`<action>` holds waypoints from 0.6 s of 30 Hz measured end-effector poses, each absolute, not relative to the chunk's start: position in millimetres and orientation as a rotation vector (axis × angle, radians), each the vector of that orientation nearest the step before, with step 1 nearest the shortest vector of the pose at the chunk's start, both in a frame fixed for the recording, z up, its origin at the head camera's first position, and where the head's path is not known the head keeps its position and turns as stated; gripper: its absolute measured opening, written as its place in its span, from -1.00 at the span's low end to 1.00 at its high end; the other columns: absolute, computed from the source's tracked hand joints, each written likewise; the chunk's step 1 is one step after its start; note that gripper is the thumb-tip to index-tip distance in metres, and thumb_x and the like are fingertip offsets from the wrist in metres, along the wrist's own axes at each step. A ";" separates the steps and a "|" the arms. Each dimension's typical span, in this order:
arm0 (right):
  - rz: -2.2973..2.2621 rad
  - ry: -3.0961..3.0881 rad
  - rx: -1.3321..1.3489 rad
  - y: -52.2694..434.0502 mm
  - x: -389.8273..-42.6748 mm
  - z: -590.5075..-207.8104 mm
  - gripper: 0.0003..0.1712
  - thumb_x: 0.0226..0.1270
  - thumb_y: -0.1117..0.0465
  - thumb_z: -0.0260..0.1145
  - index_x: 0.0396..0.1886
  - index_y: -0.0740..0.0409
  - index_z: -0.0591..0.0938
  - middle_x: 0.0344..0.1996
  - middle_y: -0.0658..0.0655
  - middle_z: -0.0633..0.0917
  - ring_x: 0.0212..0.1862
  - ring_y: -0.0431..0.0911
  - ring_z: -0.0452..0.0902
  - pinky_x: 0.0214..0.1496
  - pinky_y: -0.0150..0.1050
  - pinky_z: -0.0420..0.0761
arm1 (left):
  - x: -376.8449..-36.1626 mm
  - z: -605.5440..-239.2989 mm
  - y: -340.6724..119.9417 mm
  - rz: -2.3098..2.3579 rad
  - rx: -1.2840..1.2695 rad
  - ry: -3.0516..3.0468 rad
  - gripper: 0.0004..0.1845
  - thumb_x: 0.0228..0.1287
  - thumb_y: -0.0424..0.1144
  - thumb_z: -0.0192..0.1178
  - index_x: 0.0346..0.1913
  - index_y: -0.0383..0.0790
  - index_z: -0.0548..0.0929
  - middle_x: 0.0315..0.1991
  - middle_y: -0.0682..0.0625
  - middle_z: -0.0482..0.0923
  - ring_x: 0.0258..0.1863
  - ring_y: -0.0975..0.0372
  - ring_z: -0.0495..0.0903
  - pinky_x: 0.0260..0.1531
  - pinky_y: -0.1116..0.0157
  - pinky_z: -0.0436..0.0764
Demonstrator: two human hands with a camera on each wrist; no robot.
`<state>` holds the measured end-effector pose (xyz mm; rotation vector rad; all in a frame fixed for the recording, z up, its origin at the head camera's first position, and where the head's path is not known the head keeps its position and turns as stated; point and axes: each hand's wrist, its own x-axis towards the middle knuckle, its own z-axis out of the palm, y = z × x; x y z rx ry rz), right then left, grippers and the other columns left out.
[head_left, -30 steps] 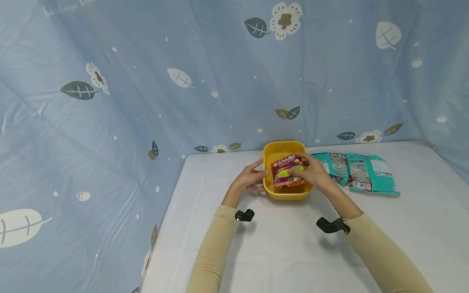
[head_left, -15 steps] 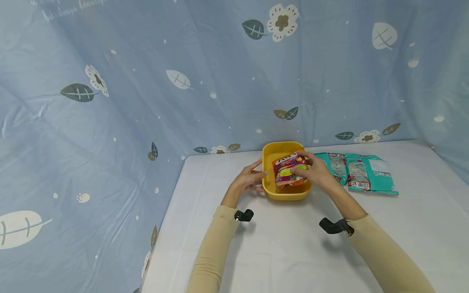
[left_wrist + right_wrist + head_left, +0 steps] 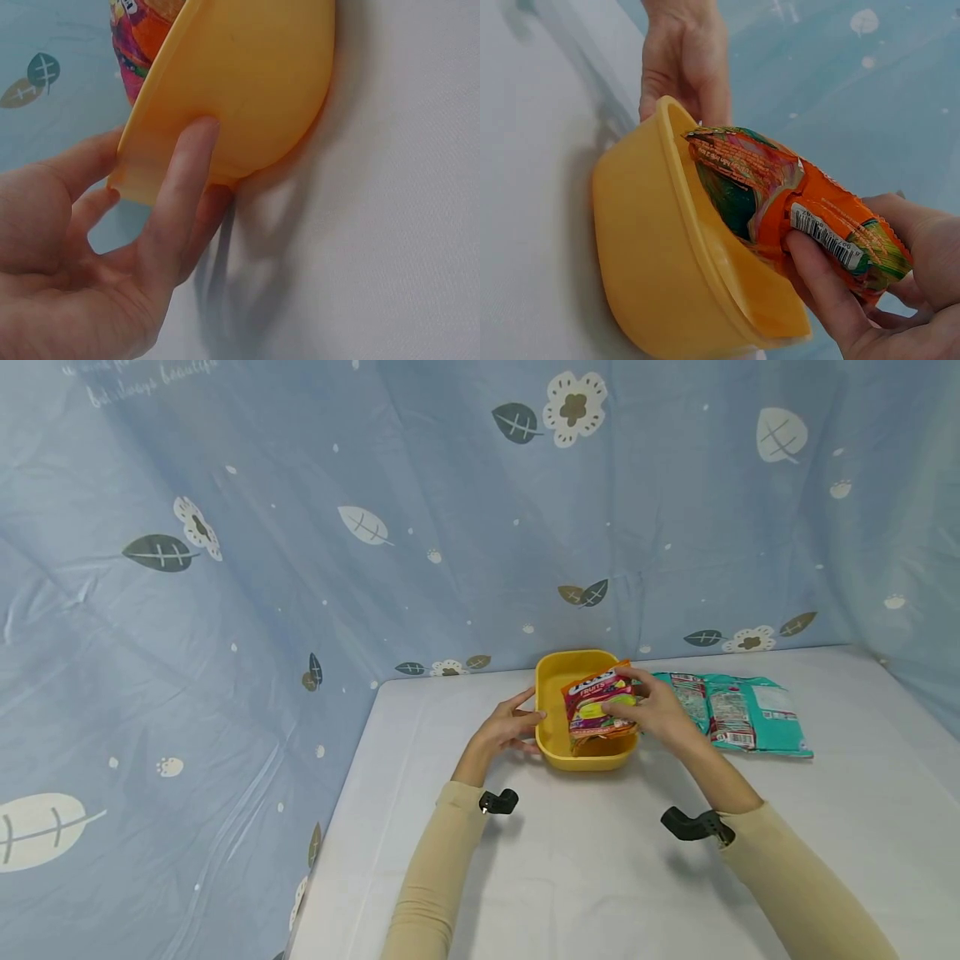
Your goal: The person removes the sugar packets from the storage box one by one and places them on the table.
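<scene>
A yellow plastic container (image 3: 557, 750) stands on the table near the wall cloth. My left hand (image 3: 504, 727) holds its left side, thumb at the rim and other fingers along the outer wall; in the left wrist view one finger (image 3: 196, 154) lies on that wall. My right hand (image 3: 660, 710) pinches a crinkly orange and purple snack packet (image 3: 592, 702) printed "FRUITS", thumb on its front. The packet is tilted, its lower end over the container's inside and its upper corner over the right rim. In the right wrist view, its barcoded back (image 3: 825, 232) shows.
Two teal printed packets (image 3: 768, 714) lie on the white table (image 3: 570, 860) right of the container, the nearer one partly behind my right hand. A blue patterned cloth (image 3: 420, 460) hangs directly behind and at the left. Black wrist cameras (image 3: 690, 825) stick out from both sleeves.
My right hand has moved right and slightly up with the packet, which has risen from inside the container toward its right rim. My left hand stays at the container's left side.
</scene>
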<state>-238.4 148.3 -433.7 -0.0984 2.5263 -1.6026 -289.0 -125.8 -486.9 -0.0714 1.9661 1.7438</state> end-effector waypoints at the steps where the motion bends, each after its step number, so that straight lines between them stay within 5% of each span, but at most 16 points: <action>1: -1.605 2.523 -0.094 148.9 -238.5 -433.8 -0.08 0.30 -0.09 0.36 0.55 -0.08 0.15 0.30 0.41 0.42 0.20 0.23 0.46 0.22 0.07 0.67 | -288.9 -486.9 -125.9 1.740 -0.073 1.967 -0.24 0.29 -0.18 0.32 0.47 0.34 0.24 0.20 -0.24 0.51 -0.03 -0.03 0.71 -0.24 -0.04 0.78; 18: -1.629 2.522 -0.089 158.3 -233.7 -436.3 -0.06 0.27 -0.15 0.37 0.55 -0.09 0.16 0.33 0.39 0.40 0.24 0.24 0.44 0.18 0.01 0.70 | -289.4 -486.8 -126.8 1.740 -0.071 1.953 -0.26 0.30 -0.17 0.31 0.45 0.39 0.27 0.22 -0.24 0.50 0.00 -0.05 0.69 -0.31 0.04 0.81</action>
